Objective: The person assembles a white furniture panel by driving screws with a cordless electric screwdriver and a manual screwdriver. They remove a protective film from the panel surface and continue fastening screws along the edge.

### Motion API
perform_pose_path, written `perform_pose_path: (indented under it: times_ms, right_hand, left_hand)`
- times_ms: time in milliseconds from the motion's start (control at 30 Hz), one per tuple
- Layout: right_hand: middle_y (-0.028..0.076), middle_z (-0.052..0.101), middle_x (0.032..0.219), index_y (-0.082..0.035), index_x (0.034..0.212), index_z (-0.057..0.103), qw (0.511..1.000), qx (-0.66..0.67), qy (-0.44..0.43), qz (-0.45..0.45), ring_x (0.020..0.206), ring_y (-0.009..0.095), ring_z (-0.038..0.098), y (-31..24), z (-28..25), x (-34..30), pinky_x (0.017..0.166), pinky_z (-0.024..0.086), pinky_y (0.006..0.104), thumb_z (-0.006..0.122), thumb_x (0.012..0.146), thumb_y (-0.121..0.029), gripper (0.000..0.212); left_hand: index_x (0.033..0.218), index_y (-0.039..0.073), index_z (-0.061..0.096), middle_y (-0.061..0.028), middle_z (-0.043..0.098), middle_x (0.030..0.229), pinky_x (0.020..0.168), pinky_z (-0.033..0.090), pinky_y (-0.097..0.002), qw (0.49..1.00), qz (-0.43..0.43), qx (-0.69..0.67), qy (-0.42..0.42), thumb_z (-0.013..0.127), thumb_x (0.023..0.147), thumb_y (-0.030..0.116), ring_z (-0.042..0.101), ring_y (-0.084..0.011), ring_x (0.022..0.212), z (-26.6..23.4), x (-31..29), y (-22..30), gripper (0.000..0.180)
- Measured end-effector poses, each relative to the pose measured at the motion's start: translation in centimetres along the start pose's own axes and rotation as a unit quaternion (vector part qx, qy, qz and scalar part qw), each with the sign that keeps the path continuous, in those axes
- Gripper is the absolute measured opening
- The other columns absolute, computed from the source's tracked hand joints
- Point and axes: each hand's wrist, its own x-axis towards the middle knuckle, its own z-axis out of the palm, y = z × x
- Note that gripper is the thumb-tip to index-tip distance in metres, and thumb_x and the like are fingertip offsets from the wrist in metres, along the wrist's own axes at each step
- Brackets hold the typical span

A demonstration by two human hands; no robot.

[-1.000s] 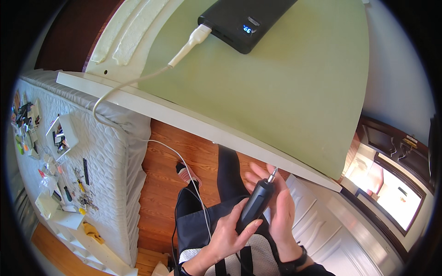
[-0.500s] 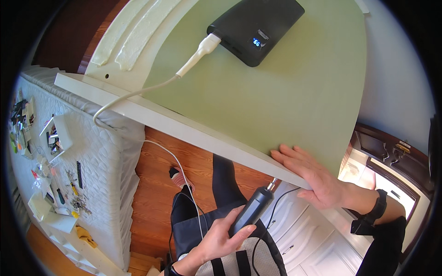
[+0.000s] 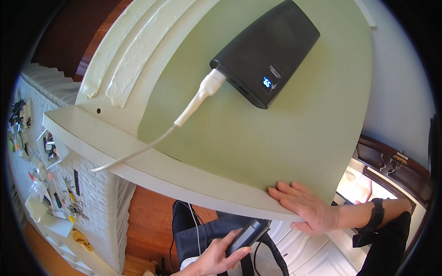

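Observation:
My left hand (image 3: 218, 257) is wrapped around a black cordless screwdriver (image 3: 245, 238), below the near edge of a white-edged green panel (image 3: 221, 142). The screwdriver's tip is hidden behind that edge. My right hand (image 3: 313, 211) lies flat at the panel's near right corner, fingers stretched over the green surface and thumb by the white edge (image 3: 184, 184). On the panel rests a black power bank (image 3: 271, 50) with a lit display. A white cable (image 3: 198, 99) is plugged into it and runs over the edge.
At left, a white quilted mattress (image 3: 99, 193) bears several tools, small parts and a small open box (image 3: 51, 147). White furniture with moulded fronts (image 3: 317, 255) stands below right. Wooden flooring (image 3: 149, 230) shows under the panel.
The panel and power bank appear lower and larger in view. The screwdriver's front end, visible before at the panel's underside, is now covered by the edge. Both hands keep their holds.

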Motion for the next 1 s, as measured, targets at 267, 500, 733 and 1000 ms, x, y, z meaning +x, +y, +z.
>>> perform_pose_path:
  times_ms: [267, 500, 733, 1000]
  right_hand:
    - [0.019, 0.025, 0.155, -0.003, 0.149, 0.022, 1.0, 0.021, -0.001, 0.006, 0.146, 0.035, 0.02, 0.1, -0.3, -0.5, 0.117, 0.014, 0.0463, 0.069, 0.075, 0.001, 0.087]
    - [0.02, 0.022, 0.156, -0.007, 0.15, 0.02, 0.999, 0.033, -0.008, 0.022, 0.146, 0.037, 0.017, 0.3, 0.1, -0.6, 0.116, 0.012, 0.0509, 0.07, 0.075, 0.002, 0.091]
    - [0.024, 0.025, 0.154, -0.003, 0.149, 0.019, 0.998, -0.045, -0.009, 0.053, 0.143, 0.042, 0.021, -0.1, -0.2, -1.1, 0.114, 0.014, 0.0552, 0.06, 0.084, -0.004, 0.077]
    - [0.03, 0.034, 0.145, 0.008, 0.141, 0.028, 0.982, -0.158, 0.08, 0.071, 0.134, 0.046, 0.034, -0.5, 1.1, -2.1, 0.113, 0.023, 0.0492, 0.048, 0.09, -0.01, 0.059]
  left_hand:
    - [0.129, -0.009, 0.044, -0.0128, 0.061, 0.061, 0.05, 0.048, -0.0296, 0.987, 0.043, 0.133, 0.085, 0.067, 0.09, 0.029, 0.064, -0.0199, 0.053, 1.0, -0.1, 0.0, 0.059]
    - [0.125, -0.008, 0.048, -0.0196, 0.063, 0.077, 0.044, 0.049, -0.0355, 0.88, 0.179, 0.366, 0.242, 0.073, 0.083, 0.026, 0.062, -0.0306, 0.052, 2.8, -0.1, -0.1, 0.06]
    - [0.126, -0.007, 0.049, -0.0113, 0.056, 0.073, 0.04, 0.047, -0.0324, 0.8, 0.198, 0.49, 0.283, 0.068, 0.086, 0.035, 0.06, -0.0245, 0.051, 2.8, -0.6, 0.0, 0.061]
    - [0.123, 0.0, 0.049, -0.0171, 0.062, 0.08, 0.059, 0.053, -0.0391, 0.886, 0.202, 0.32, 0.27, 0.069, 0.084, 0.031, 0.065, -0.0338, 0.068, 0.6, -3.6, -3.1, 0.053]
